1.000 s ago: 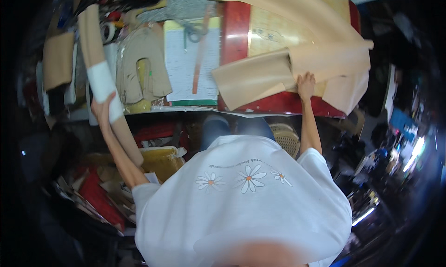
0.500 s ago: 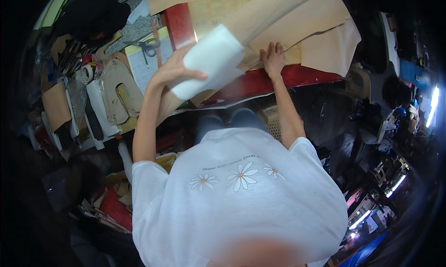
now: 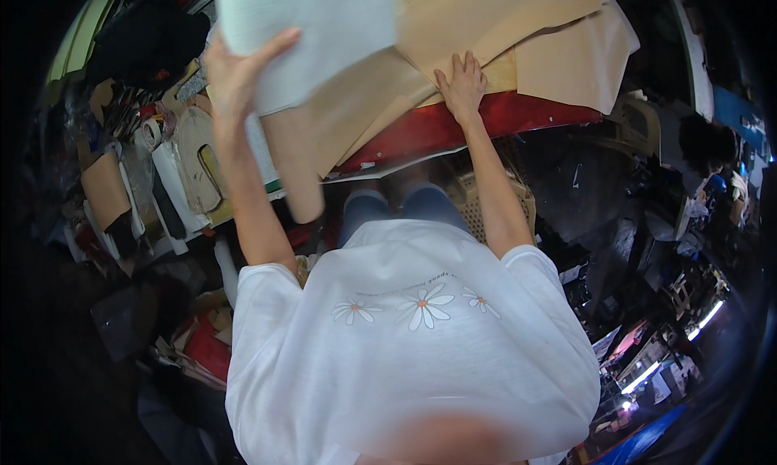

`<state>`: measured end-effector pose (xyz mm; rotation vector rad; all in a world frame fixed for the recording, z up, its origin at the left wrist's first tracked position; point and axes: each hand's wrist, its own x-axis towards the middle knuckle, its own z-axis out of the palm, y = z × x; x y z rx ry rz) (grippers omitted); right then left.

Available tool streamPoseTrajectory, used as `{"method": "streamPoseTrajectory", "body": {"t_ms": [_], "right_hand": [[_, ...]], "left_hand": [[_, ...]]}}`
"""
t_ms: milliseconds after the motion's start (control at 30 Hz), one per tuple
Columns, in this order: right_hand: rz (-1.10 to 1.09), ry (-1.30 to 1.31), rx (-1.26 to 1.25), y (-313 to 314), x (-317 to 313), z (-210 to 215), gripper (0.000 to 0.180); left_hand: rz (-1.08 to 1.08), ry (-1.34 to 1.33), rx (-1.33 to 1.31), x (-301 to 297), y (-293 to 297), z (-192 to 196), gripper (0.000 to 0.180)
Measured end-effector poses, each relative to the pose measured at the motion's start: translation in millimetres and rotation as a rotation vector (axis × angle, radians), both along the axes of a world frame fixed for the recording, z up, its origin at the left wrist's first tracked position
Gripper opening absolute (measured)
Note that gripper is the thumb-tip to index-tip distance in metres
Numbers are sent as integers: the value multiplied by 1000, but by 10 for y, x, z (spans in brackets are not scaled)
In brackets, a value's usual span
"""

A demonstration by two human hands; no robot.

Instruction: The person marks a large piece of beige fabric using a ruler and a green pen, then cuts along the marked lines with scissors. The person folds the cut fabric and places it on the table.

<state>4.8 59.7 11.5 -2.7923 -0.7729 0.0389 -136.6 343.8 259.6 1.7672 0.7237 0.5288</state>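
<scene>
My left hand (image 3: 232,80), blurred by motion, grips the left edge of a white sheet (image 3: 320,44), its thumb over the top face. The other fingers are partly hidden. Beneath the white sheet spreads a tan leather-like sheet (image 3: 364,93), its left edge curled into a roll (image 3: 295,169) that overhangs the front of the table. My right hand (image 3: 464,84) rests palm down with fingers apart, touching the tan material near the red table edge (image 3: 518,118). More tan sheets (image 3: 566,68) overlap to the right of it.
On the left lie a U-shaped beige piece (image 3: 197,157), tape rolls (image 3: 151,133) and a hanging brown piece (image 3: 105,190). A dark heap (image 3: 150,40) sits at the back left. A plastic stool (image 3: 518,194) stands under the table's front; a chair (image 3: 639,125) is at right.
My left hand has moved up and left, and the rolled tan material has opened out, showing more of the white sheet. The scissors and notepad are now covered. My right hand stays nearly in place.
</scene>
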Motion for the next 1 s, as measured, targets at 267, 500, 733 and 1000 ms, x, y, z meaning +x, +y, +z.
{"method": "streamPoseTrajectory", "body": {"t_ms": [267, 500, 733, 1000], "right_hand": [[3, -23, -52, 24, -4, -47, 61], [19, 4, -16, 10, -23, -37, 63], [2, -26, -56, 20, -44, -73, 63], [57, -190, 35, -3, -69, -147, 59]], "left_hand": [[284, 691, 750, -464, -226, -541, 45], [-54, 798, 384, -164, -912, -1671, 49], [17, 485, -129, -285, -769, -2035, 65], [228, -32, -783, -330, -1024, -2206, 61]]}}
